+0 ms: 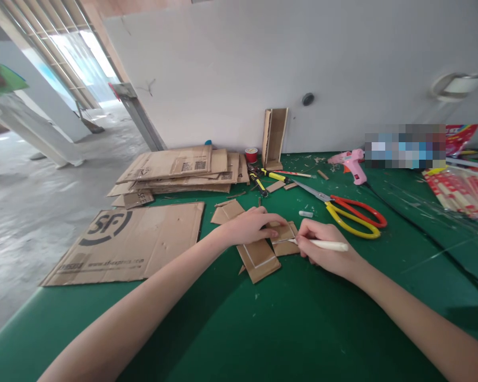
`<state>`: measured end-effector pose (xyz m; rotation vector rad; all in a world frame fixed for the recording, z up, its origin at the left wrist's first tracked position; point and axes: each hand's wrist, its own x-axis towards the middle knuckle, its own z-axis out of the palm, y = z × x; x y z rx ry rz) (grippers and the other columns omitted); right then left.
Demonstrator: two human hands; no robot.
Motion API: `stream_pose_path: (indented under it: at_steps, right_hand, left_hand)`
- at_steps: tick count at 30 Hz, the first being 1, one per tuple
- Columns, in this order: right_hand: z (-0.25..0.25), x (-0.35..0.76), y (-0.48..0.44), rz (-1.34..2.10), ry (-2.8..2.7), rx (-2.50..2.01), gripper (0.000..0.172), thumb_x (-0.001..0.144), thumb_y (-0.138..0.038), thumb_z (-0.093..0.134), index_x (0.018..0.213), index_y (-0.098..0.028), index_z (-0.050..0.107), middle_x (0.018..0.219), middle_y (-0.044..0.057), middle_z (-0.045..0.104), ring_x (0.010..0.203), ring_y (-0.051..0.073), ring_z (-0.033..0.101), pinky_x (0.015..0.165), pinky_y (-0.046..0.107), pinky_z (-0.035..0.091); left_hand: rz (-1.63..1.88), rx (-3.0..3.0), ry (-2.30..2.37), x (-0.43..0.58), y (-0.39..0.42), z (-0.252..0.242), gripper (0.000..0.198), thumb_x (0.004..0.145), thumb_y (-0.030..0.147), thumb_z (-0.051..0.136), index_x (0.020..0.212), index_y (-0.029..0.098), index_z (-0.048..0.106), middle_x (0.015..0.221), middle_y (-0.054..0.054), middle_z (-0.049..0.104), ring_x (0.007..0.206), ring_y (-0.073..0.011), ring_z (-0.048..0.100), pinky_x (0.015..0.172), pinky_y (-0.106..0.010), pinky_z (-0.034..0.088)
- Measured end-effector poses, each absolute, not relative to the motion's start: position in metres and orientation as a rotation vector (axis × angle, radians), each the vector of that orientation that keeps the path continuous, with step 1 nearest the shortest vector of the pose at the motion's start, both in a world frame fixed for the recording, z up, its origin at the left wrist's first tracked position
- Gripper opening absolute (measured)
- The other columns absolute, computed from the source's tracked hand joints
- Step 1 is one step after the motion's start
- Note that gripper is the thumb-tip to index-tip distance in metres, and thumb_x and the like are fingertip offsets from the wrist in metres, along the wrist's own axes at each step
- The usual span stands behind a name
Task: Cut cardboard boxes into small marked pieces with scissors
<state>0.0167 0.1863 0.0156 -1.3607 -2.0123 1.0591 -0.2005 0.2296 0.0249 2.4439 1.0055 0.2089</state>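
My right hand [322, 246] is closed around a white marker [332, 245], its tip down on a small cardboard piece [289, 248] that bears white lines. Fingers stretched out, my left hand [253, 228] lies on the cardboard and steadies it, with the thumb near the marker's tip. Under and in front of that hand is a longer cardboard strip [261, 262], also marked with a white line. Just beyond my right hand lies a small white cap [306, 214]. Scissors [342, 209] with red and yellow handles rest open to the right of it.
Stacked cardboard [171, 167] and a large printed sheet [135, 241] occupy the left. Behind are pliers [258, 183], a red tape spool [251, 155] and an upright cardboard channel [275, 138]. A pink glue gun [354, 164] trails a black cord. A person [8, 101] stands at far left.
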Motion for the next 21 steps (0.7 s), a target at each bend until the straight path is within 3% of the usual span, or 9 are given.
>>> stream_pose_path:
  at_steps: [15,21]
  right_hand:
    - [0.013,0.018,0.189,1.060,-1.697,-1.438,0.015,0.074,-0.020,0.050,0.061,-0.021,0.044,0.047,-0.005,0.056,0.036,0.009,0.047,0.035,0.020,0.036]
    - [0.012,0.019,0.199,1.050,-1.560,-1.449,0.019,0.079,-0.027,0.053,0.063,-0.021,0.046,0.048,-0.004,0.055,0.037,0.009,0.047,0.033,0.019,0.037]
  left_hand:
    - [0.192,2.430,1.052,-0.200,0.227,0.024,0.040,0.092,0.040,0.042,0.130,0.032,0.049,0.103,-0.005,0.056,0.107,-0.0218,0.045,0.091,-0.033,0.034]
    - [0.208,2.448,1.028,-0.201,0.227,0.022,0.040,0.093,0.040,0.041,0.130,0.031,0.050,0.101,-0.005,0.055,0.105,-0.0214,0.045,0.090,-0.032,0.034]
